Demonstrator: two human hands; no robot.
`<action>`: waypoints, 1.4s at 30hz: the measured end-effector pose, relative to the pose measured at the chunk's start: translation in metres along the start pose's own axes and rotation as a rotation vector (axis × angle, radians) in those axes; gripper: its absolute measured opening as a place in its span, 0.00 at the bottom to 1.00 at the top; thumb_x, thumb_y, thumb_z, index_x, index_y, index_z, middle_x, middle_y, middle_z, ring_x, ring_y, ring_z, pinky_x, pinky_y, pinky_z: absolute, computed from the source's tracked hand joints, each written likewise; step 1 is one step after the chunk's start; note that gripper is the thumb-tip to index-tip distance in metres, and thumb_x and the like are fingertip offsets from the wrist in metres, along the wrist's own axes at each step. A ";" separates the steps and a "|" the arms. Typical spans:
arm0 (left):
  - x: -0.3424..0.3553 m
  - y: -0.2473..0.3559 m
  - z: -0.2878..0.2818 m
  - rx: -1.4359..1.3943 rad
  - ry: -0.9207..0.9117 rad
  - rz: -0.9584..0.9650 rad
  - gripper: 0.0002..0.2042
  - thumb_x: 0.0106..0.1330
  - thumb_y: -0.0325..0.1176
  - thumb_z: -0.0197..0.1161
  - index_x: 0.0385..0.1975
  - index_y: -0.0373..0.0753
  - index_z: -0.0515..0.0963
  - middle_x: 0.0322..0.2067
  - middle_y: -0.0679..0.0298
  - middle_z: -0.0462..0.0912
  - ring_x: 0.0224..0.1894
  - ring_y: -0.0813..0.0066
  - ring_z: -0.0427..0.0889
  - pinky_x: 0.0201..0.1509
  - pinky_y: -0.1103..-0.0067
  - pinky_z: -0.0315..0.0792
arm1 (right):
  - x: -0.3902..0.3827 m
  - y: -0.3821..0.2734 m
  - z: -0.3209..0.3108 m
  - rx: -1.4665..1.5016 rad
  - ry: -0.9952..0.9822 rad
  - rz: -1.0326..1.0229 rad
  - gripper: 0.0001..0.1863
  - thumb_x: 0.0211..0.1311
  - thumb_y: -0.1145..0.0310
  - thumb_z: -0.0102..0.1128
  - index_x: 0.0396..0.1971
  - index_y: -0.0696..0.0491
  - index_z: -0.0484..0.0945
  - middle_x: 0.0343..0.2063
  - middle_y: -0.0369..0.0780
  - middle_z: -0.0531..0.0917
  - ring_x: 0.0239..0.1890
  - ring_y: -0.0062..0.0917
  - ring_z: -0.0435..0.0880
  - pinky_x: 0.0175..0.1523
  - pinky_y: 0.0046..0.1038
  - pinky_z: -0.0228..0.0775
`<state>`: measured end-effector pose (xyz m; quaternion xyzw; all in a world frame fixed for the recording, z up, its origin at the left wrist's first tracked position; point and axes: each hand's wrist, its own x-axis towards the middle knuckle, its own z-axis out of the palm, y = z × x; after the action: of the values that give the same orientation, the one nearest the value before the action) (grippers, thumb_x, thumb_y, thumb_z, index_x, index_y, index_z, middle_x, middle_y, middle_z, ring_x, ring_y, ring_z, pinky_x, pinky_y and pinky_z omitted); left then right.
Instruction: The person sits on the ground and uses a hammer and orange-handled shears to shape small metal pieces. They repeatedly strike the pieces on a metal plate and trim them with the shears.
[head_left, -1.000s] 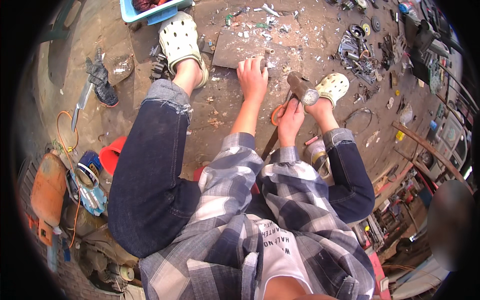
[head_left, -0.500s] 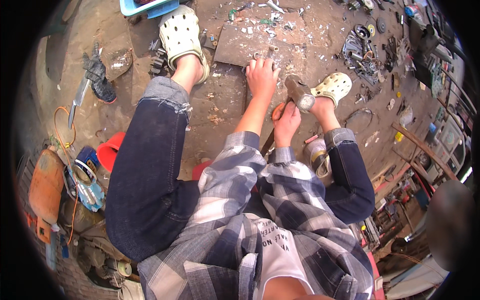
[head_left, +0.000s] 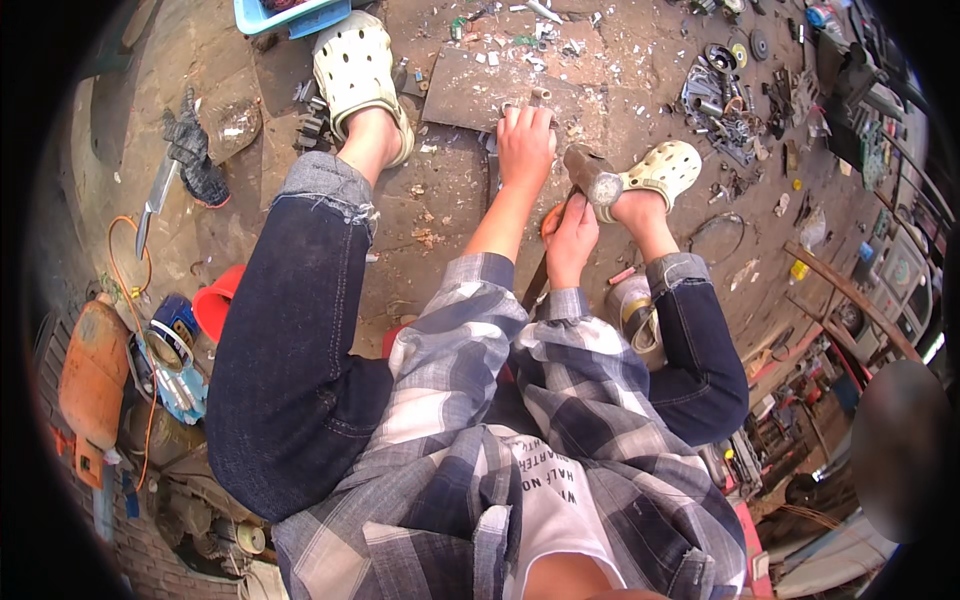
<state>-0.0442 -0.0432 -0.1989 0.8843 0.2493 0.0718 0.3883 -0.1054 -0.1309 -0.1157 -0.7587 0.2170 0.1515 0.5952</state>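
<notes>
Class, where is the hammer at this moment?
In the head view, the hammer is right of centre, gripped in the right hand, its metal head beside the cream clog on the right foot.

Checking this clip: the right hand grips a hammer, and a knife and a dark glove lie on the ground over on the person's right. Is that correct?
Not quite: the knife and the dark glove lie on the person's left, as the head view shows. The right hand does grip a hammer.
</notes>
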 end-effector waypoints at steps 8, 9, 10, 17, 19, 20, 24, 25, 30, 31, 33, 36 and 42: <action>0.004 0.001 -0.001 -0.011 0.029 0.043 0.11 0.51 0.29 0.65 0.35 0.43 0.76 0.36 0.65 0.75 0.45 0.62 0.72 0.50 0.68 0.66 | 0.006 -0.009 -0.003 -0.028 0.022 0.065 0.20 0.73 0.56 0.43 0.22 0.54 0.65 0.11 0.33 0.68 0.10 0.15 0.63 0.15 0.19 0.53; 0.003 0.000 -0.003 -0.013 0.026 0.040 0.11 0.51 0.29 0.65 0.35 0.43 0.76 0.36 0.65 0.76 0.45 0.62 0.72 0.50 0.68 0.66 | 0.007 -0.014 -0.002 -0.024 0.026 0.075 0.19 0.72 0.57 0.44 0.23 0.54 0.66 0.11 0.33 0.68 0.10 0.15 0.64 0.15 0.19 0.54; 0.003 0.000 -0.006 -0.015 0.024 0.036 0.11 0.51 0.28 0.65 0.36 0.43 0.76 0.37 0.65 0.76 0.45 0.62 0.72 0.50 0.67 0.66 | 0.008 -0.019 -0.001 -0.020 0.030 0.084 0.19 0.72 0.58 0.44 0.23 0.54 0.66 0.11 0.33 0.69 0.11 0.14 0.65 0.16 0.19 0.55; -0.006 -0.011 -0.024 -0.121 0.233 -0.127 0.10 0.55 0.25 0.60 0.37 0.42 0.76 0.37 0.62 0.77 0.43 0.59 0.72 0.51 0.68 0.66 | 0.018 -0.042 0.017 0.169 -0.004 -0.020 0.21 0.72 0.55 0.42 0.22 0.53 0.65 0.10 0.33 0.69 0.09 0.16 0.64 0.15 0.19 0.53; -0.004 -0.009 -0.020 -0.138 0.210 -0.101 0.09 0.55 0.25 0.59 0.37 0.42 0.76 0.36 0.62 0.77 0.43 0.59 0.72 0.50 0.68 0.66 | 0.025 -0.013 0.015 0.047 0.041 -0.107 0.22 0.72 0.54 0.43 0.22 0.55 0.66 0.11 0.34 0.70 0.11 0.16 0.66 0.17 0.20 0.55; -0.002 -0.009 -0.022 -0.134 0.220 -0.113 0.09 0.55 0.24 0.59 0.36 0.42 0.76 0.36 0.62 0.77 0.43 0.59 0.72 0.50 0.68 0.66 | 0.031 0.000 0.014 -0.025 0.031 -0.145 0.22 0.72 0.54 0.43 0.22 0.55 0.67 0.11 0.34 0.70 0.11 0.17 0.67 0.18 0.21 0.56; 0.005 -0.015 -0.025 -0.142 0.257 -0.156 0.09 0.56 0.24 0.58 0.36 0.41 0.76 0.36 0.62 0.76 0.42 0.59 0.72 0.49 0.67 0.67 | 0.041 0.017 0.027 -0.323 0.050 -0.042 0.27 0.71 0.47 0.41 0.20 0.54 0.67 0.09 0.34 0.67 0.10 0.18 0.65 0.17 0.22 0.55; 0.002 -0.015 -0.027 -0.143 0.259 -0.178 0.09 0.56 0.24 0.58 0.36 0.41 0.76 0.36 0.62 0.76 0.42 0.59 0.72 0.49 0.67 0.67 | 0.038 0.010 0.028 -0.210 0.060 0.028 0.27 0.71 0.47 0.40 0.21 0.54 0.66 0.09 0.34 0.67 0.10 0.18 0.64 0.16 0.22 0.55; 0.001 -0.019 -0.028 -0.149 0.299 -0.214 0.09 0.54 0.23 0.58 0.35 0.41 0.76 0.35 0.61 0.77 0.41 0.59 0.72 0.48 0.67 0.66 | 0.013 -0.044 0.017 0.177 0.106 0.057 0.23 0.72 0.50 0.43 0.23 0.53 0.65 0.08 0.34 0.67 0.07 0.16 0.62 0.13 0.19 0.52; 0.001 -0.022 -0.028 -0.162 0.321 -0.223 0.08 0.54 0.22 0.58 0.34 0.40 0.77 0.35 0.61 0.77 0.42 0.60 0.72 0.48 0.68 0.66 | 0.013 -0.049 0.016 0.133 0.094 -0.012 0.25 0.72 0.48 0.39 0.22 0.53 0.64 0.09 0.35 0.67 0.08 0.18 0.62 0.13 0.20 0.53; -0.003 -0.026 -0.035 -0.146 0.370 -0.304 0.09 0.54 0.22 0.58 0.34 0.40 0.77 0.35 0.61 0.77 0.42 0.60 0.72 0.48 0.68 0.66 | 0.016 -0.058 0.020 0.065 0.043 -0.123 0.28 0.72 0.45 0.36 0.21 0.54 0.63 0.10 0.36 0.67 0.09 0.19 0.63 0.14 0.21 0.55; 0.003 -0.023 -0.034 -0.178 0.342 -0.287 0.09 0.53 0.22 0.58 0.34 0.39 0.76 0.35 0.61 0.77 0.42 0.60 0.72 0.48 0.68 0.67 | 0.027 -0.022 0.026 -0.056 0.149 -0.212 0.27 0.72 0.47 0.38 0.20 0.54 0.64 0.11 0.35 0.67 0.11 0.19 0.65 0.17 0.20 0.57; 0.006 -0.033 -0.032 -0.154 0.377 -0.320 0.09 0.54 0.21 0.57 0.34 0.39 0.77 0.33 0.63 0.76 0.38 0.64 0.71 0.44 0.71 0.67 | 0.038 0.015 0.024 -0.101 -0.010 0.130 0.21 0.71 0.54 0.46 0.27 0.56 0.71 0.14 0.34 0.71 0.13 0.16 0.70 0.18 0.21 0.60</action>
<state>-0.0618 -0.0002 -0.2006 0.7724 0.4479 0.1916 0.4076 -0.0796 -0.1157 -0.1524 -0.7712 0.2549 0.2044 0.5464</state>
